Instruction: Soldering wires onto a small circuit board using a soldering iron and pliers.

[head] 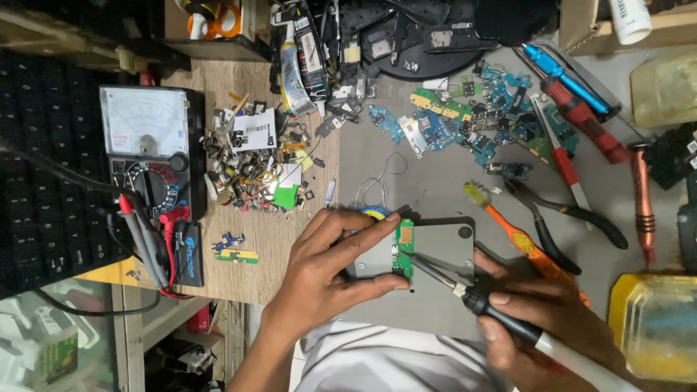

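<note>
Left hand [330, 265] lies spread over a grey metal plate [443, 247], thumb and forefinger pinching a small green circuit board [404, 247] at its edges and pressing it flat on the plate. Right hand [548, 319] is closed in a pen grip around a soldering iron [479, 301]; black grip, pale handle, tip touching the board near its middle. Thin solder wire [381, 181] loops just above the left fingers, its small spool partly hidden under them. Orange toothbrush [508, 225] and black pliers [563, 221] lie right of the plate. More small boards [465, 123] scattered above. Analog multimeter [149, 152] sits well left, red and black probes beside it.
</note>
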